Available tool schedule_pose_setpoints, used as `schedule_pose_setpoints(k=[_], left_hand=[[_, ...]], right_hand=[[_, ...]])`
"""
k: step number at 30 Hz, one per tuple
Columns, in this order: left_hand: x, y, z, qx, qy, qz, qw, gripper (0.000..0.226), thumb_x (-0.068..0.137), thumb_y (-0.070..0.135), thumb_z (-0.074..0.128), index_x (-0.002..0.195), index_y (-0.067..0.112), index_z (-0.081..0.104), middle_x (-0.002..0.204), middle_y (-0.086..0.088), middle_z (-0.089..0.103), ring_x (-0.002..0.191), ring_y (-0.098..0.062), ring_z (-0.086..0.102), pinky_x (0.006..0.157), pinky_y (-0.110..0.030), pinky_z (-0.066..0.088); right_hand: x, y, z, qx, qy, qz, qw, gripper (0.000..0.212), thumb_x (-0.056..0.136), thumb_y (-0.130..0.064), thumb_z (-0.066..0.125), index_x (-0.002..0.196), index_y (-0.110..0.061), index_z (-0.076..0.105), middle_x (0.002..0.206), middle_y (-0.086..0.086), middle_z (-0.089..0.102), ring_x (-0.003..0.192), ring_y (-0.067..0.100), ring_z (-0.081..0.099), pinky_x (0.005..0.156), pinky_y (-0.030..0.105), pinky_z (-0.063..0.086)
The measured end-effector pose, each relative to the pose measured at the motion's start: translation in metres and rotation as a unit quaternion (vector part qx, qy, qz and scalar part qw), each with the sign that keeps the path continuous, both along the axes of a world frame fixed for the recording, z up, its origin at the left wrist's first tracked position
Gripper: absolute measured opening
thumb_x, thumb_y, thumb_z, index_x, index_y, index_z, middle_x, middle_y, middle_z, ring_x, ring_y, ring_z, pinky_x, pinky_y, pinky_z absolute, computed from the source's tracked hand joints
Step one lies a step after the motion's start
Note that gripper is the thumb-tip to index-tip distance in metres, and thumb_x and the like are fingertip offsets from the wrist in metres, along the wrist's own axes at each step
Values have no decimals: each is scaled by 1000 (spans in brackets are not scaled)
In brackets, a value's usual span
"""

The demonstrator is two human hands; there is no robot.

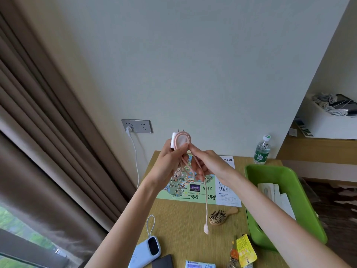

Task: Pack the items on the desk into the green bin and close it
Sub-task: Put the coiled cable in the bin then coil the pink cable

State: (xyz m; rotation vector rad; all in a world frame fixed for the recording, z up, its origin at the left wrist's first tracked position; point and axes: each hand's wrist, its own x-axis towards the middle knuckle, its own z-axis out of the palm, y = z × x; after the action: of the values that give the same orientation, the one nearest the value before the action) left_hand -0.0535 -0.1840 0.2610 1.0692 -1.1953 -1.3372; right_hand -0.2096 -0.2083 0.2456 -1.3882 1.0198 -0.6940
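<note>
Both hands are raised above the counter (183,219), the left hand (170,159) gripping the white charger (174,140) while the right hand (204,163) pinches its coiled pink cable (206,200), whose end dangles beside the green bin (301,192).

Cable (206,206): pale pink, plug end same pink.
Charger (174,141): white.
Bin (286,171): bright green, plain.
Desk (183,219): light yellow-tan wood, fine grain stripes.
Map (193,188): green ground, multicoloured print, black handwritten numbers over it.
Hairbrush (222,216): light wood, dark bristles.
Power bank (144,250): pale blue, black screen panel, white loop strap.
Packet (246,248): yellow, red print.
Bottle (261,151): clear, green label, white cap.
Curtain (38,113): brown, plain.
Wall (193,64): off-white.
Socket (137,126): grey.
</note>
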Motion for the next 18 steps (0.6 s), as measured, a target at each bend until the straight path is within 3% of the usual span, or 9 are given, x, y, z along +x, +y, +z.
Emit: schedule_pose_setpoints(k=[4, 6, 10, 12, 14, 18], left_hand=[[4, -6, 6, 0, 62, 36, 997, 29, 97, 19, 53, 119, -1, 51, 81, -4, 61, 68, -11, 52, 60, -24, 41], [10, -11, 8, 1, 107, 64, 992, 30, 98, 18, 51, 121, -1, 48, 73, 0, 64, 74, -11, 56, 68, -23, 49], [27, -17, 11, 16, 202, 84, 976, 18, 100, 18, 48, 104, 1, 51, 72, -5, 65, 88, -21, 68, 92, -45, 53], [36, -19, 11, 31, 258, 85, 962, 20, 100, 20, 48, 95, 1, 53, 74, -7, 67, 82, -21, 71, 87, -44, 57], [42, -21, 12, 41, 277, 101, 955, 19, 99, 22, 49, 95, 4, 54, 78, -6, 63, 66, -14, 66, 71, -32, 60], [51, -24, 11, 56, 226, 140, 962, 13, 98, 22, 53, 95, 9, 53, 80, -3, 55, 55, -7, 48, 42, -15, 43]], right_hand=[[-9, -1, -7, 21, -77, 91, 993, 46, 93, -54, 51, 81, -12, 65, 62, 1, 52, 55, 17, 50, 76, 38, 52], [-17, 0, -12, 9, -78, 104, 991, 33, 93, -44, 56, 94, -12, 66, 67, 0, 54, 61, 17, 53, 81, 44, 50], [-33, -2, -23, 4, -35, 79, 996, 25, 87, -26, 67, 102, -7, 60, 69, 2, 60, 66, 19, 59, 86, 49, 49], [-39, -4, -26, -6, 0, 62, 998, 18, 88, -22, 68, 97, -8, 62, 68, 2, 60, 63, 17, 58, 77, 40, 48], [-44, -5, -27, -16, 23, 34, 999, 17, 87, -22, 70, 93, -7, 65, 64, 1, 60, 60, 13, 56, 69, 30, 44], [-51, -8, -19, -41, 40, 1, 998, 27, 80, -30, 75, 91, -6, 68, 63, 2, 60, 57, 12, 53, 63, 20, 45]])
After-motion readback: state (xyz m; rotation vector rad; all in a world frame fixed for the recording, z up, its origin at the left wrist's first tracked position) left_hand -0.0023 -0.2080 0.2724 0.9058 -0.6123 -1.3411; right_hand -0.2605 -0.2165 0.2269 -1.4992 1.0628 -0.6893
